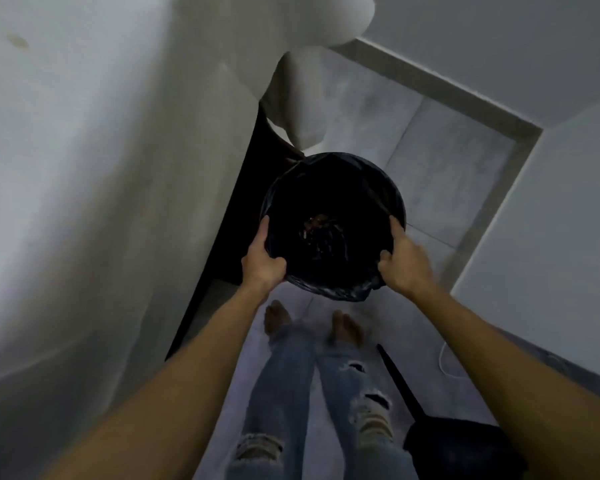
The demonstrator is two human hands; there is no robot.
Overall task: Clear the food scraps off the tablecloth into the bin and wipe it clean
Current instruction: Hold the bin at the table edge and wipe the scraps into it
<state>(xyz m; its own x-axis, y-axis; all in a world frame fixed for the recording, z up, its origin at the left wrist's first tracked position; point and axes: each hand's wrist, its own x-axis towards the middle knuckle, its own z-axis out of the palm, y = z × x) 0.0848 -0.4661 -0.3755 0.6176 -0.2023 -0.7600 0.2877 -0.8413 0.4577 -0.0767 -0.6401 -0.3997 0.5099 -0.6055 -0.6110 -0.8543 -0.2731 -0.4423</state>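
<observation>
A round bin [329,174] lined with a black plastic bag is held in front of me above the tiled floor. Brown food scraps [314,224] lie at its bottom. My left hand [262,263] grips the bin's near-left rim and my right hand [404,263] grips its near-right rim. The white tablecloth [101,168] fills the left side of the view and hangs down over the table edge beside the bin. A faint brownish stain [20,41] shows on the cloth at the far left.
Grey floor tiles [440,150] and a white wall with a skirting [499,237] close in on the right. A dark chair [458,445] stands at the lower right. My bare feet [312,323] stand just behind the bin. A dark table leg [222,237] lies under the cloth.
</observation>
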